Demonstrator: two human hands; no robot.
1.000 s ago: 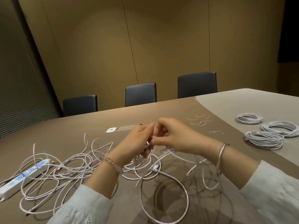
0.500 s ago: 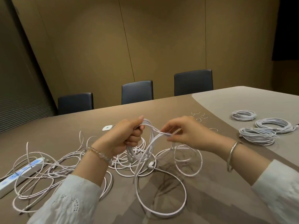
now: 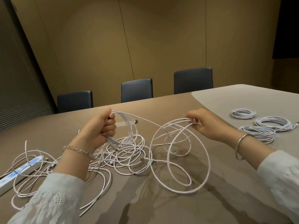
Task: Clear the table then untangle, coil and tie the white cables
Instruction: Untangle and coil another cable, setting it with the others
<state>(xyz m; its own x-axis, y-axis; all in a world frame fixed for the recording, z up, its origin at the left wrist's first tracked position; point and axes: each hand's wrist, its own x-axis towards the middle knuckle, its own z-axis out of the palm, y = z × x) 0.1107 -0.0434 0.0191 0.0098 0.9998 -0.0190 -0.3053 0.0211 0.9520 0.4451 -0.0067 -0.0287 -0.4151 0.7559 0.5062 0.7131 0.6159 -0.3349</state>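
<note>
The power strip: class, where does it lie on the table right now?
In the head view the power strip lies at the table's near left edge, under loops of the tangled white cables.

Left hand fisted, right hand seemingly pinching, both raised apart.

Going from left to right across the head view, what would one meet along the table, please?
Power strip → left hand gripping a cable bundle → tangled white cables → right hand pinching loops → coiled cables.
</note>
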